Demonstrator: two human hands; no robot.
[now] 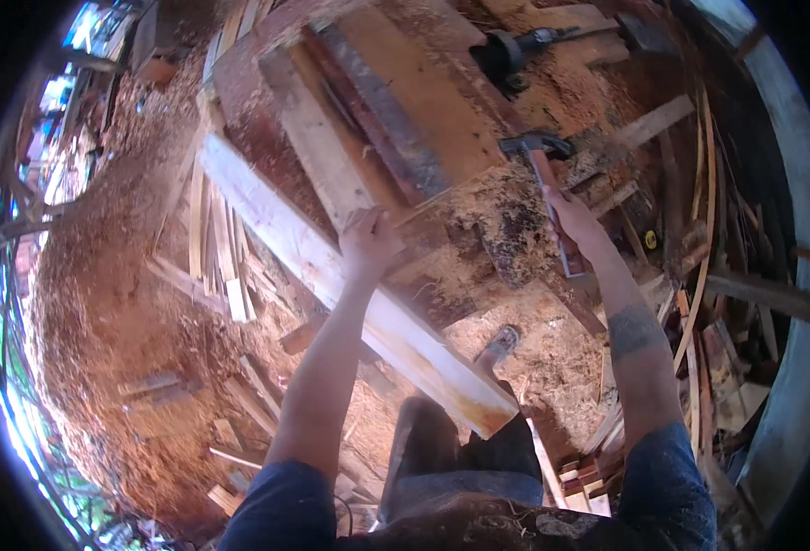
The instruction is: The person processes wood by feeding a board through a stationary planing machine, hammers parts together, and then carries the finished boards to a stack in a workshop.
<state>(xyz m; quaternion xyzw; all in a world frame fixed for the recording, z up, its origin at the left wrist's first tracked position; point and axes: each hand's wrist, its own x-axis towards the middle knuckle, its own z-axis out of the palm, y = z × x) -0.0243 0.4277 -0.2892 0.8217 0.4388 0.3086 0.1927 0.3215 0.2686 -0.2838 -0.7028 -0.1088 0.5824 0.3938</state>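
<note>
My right hand (572,219) is wrapped around the handle of a hammer (541,163), whose dark head points away from me over the sawdust-covered bench. A long pale plank (281,216) runs diagonally from the far left down to my thighs. My left hand (369,241) is closed at the plank's right edge, beside the near end of a light board (318,129). Its fingers are curled, and whatever they may grip is hidden beneath them. My left forearm passes over the plank.
Beyond the hands, a wide board (414,83) lies on the bench, with a dark power tool (515,55) at the far right. Sawdust (111,285) is heaped on the left. Wood offcuts (226,239) and long strips (698,303) lie on both sides; a yellow tape measure (650,240) rests right.
</note>
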